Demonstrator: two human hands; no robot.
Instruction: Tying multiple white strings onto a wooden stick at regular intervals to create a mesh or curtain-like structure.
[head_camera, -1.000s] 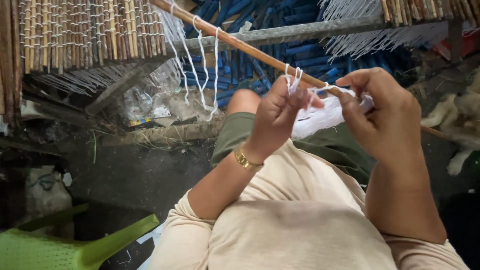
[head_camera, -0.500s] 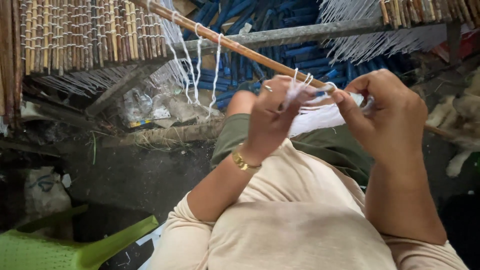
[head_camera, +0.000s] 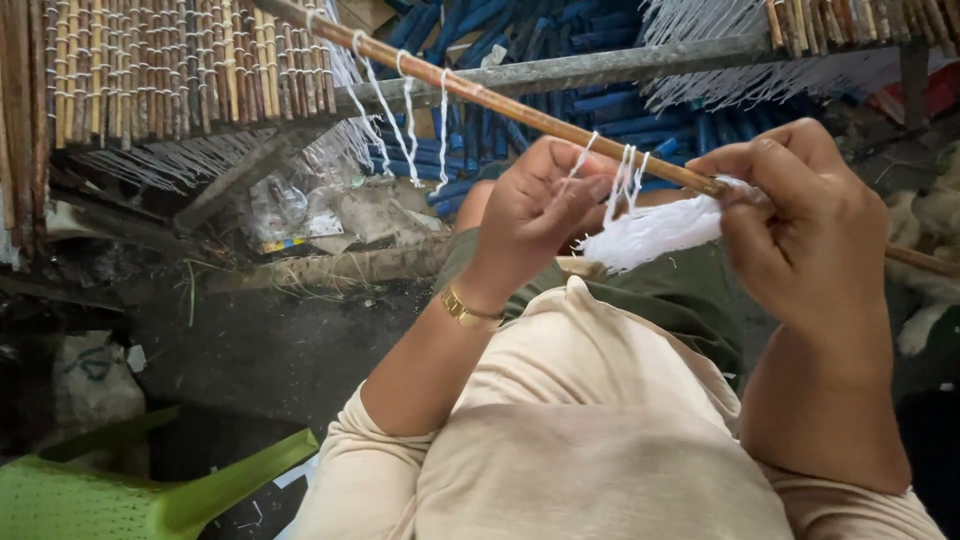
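A long stick (head_camera: 520, 108) slants across the scene. Below its middle, the left hand (head_camera: 535, 215) is curled, pinching thin white string (head_camera: 627, 180) that loops over the stick. The right hand (head_camera: 810, 225), just right of the loops, grips the stick together with a white thread bundle (head_camera: 650, 232) that juts out under it. Behind the stick's upper end hangs a bamboo mat (head_camera: 170, 65); blue rods (head_camera: 600, 100) lie beyond it. Below the stick is a dark dirt floor (head_camera: 270, 350), with a green plastic chair (head_camera: 120, 495) at lower left.
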